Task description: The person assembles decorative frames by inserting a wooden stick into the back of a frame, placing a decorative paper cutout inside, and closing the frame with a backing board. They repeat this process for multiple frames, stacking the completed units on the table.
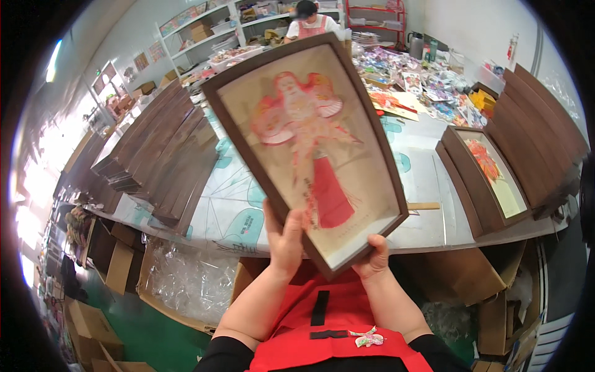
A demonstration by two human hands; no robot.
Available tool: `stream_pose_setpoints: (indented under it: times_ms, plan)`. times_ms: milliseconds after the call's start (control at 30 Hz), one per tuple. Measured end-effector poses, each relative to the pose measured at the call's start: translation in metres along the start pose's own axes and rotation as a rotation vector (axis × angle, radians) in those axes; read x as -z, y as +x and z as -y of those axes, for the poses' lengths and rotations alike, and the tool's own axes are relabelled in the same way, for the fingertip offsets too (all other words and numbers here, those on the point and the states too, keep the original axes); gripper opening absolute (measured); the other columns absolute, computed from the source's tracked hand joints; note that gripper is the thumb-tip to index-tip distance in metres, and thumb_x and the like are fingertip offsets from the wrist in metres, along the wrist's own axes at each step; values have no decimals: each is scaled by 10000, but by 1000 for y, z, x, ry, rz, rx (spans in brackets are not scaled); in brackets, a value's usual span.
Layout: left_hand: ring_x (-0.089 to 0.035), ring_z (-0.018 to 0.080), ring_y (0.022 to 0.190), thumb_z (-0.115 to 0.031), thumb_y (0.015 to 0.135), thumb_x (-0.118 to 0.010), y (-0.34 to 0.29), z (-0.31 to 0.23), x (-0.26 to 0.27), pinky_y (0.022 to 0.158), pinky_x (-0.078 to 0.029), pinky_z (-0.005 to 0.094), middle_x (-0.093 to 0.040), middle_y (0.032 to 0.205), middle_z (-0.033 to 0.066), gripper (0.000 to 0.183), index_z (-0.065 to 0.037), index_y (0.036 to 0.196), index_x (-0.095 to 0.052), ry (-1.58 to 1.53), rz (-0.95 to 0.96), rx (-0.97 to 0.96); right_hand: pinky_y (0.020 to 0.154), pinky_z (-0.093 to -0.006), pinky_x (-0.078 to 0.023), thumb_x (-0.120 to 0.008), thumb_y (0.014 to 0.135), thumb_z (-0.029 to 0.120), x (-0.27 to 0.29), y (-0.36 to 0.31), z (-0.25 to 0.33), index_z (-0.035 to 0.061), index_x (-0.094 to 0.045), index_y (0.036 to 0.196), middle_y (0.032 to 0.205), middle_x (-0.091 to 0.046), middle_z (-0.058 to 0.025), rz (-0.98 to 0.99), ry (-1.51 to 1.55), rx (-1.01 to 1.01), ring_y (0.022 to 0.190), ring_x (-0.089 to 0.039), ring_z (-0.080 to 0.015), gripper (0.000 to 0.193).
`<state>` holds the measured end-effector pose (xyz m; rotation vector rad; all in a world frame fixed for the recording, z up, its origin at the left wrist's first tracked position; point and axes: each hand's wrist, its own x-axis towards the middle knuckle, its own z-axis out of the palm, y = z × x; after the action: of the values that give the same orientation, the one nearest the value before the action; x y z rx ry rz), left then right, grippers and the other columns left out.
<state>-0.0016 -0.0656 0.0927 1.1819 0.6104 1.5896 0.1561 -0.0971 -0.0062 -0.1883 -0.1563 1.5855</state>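
Note:
Tilted over the table's near edge is a dark brown shadow-box picture frame (365, 167), held up in front of me. Behind its front lie a pink and red winged paper figure (294, 105) and a red tassel (331, 195). My left hand (285, 242) grips the lower left side of the frame, thumb on the front and the other fingers partly hidden behind. At the lower right edge my right hand (374, 255) holds on with its thumb in front; its remaining fingers are mostly hidden.
Stacked brown frames (155, 149) stand at left, more frames (536, 124) at right, one with an orange figure (483, 161). Small colourful packets (427, 74) cover the table's far side. Below is a carton of clear plastic (186, 279). A person (313, 25) works beyond the table.

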Motion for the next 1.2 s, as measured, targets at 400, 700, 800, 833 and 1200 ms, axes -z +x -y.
stream_pose_setpoints:
  times_ms: [400, 700, 800, 833, 1200]
  plan:
    - [-511, 204, 1089, -201, 877, -582, -5, 14, 20, 912, -442, 346, -502, 1204, 111, 543, -10, 1318, -330, 72, 113, 46, 1036, -427, -372, -690, 678, 86, 25, -13, -5, 85, -421, 1307, 1273, -515, -92, 58, -60, -59, 1186, -485, -286, 685]
    - [-485, 232, 1151, -278, 940, -510, -8, 20, 38, 971, -412, 375, -466, 1289, 109, 517, -30, 1357, -331, -69, -168, 46, 1038, -440, -382, -668, 673, 44, -2, -4, -8, 29, -405, 1302, 1259, -524, -120, 19, -151, -122, 1184, -496, -291, 682]
    - [-412, 174, 1156, -267, 917, -578, -6, 18, 7, 994, -314, 306, -433, 1275, 98, 584, -7, 1353, -290, 48, 105, -66, 1022, -452, -401, -674, 667, 66, 2, -19, 18, 19, -413, 1292, 1222, -547, -137, 34, -141, 6, 1149, -525, -310, 678]
    - [-420, 172, 1145, -287, 913, -588, -5, 16, 1, 977, -328, 304, -439, 1268, 104, 595, -10, 1348, -289, 31, 167, -33, 1022, -449, -402, -674, 668, 65, 6, -21, 20, 21, -416, 1289, 1223, -547, -134, 30, -127, 15, 1150, -524, -308, 675]
    - [-570, 216, 1009, -362, 924, -522, -6, -2, 61, 833, -502, 354, -537, 1156, 108, 521, -17, 1291, -392, 12, -101, -33, 1012, -395, -399, -709, 714, 88, 3, -12, -26, 67, -443, 1274, 1227, -540, -74, 140, -153, -133, 1174, -501, -241, 620]
